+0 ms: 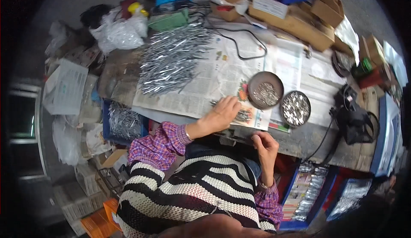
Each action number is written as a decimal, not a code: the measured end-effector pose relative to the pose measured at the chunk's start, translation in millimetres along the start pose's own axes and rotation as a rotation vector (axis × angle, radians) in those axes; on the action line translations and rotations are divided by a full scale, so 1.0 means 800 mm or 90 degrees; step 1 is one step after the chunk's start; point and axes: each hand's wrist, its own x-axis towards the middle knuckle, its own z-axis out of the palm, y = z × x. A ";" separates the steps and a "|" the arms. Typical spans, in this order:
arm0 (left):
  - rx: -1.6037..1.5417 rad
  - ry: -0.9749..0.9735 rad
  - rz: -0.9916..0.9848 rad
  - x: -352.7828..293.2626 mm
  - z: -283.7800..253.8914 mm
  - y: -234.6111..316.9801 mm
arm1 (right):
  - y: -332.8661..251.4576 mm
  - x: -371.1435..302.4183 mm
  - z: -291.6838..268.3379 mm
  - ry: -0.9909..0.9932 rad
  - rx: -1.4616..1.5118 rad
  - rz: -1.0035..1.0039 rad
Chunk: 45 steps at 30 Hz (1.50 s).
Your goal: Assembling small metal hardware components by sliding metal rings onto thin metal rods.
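Observation:
My left hand rests low over the newspaper near the table's front edge, its fingers curled down and together. Whatever is under those fingers is hidden. Small slim metal pieces lie right beside it. Just off the front edge, my right hand is held with thumb and fingertips pinched; anything between them is too small to make out. Beyond the hands stand a brown round dish with small metal parts and a dark round tin of shiny silver parts. A large heap of long thin metal pieces covers the paper's left.
A black cable loops across the paper. Cardboard boxes crowd the back; a black strapped device lies at right. Blue trays of metal pieces stand below the table: a left tray and a right tray. Plastic bags sit back left.

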 end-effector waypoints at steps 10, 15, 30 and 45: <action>-0.038 0.067 -0.005 -0.014 -0.001 -0.007 | -0.009 0.003 0.008 -0.021 -0.008 -0.005; -0.436 0.164 -0.152 -0.003 -0.007 0.000 | -0.030 0.024 0.030 -0.069 0.034 -0.081; -0.688 0.309 -0.126 -0.003 0.008 0.006 | 0.013 0.099 0.094 -0.192 -0.016 -0.367; -0.651 0.407 -0.061 0.026 -0.015 0.019 | -0.005 0.099 0.073 -0.160 -0.047 -0.345</action>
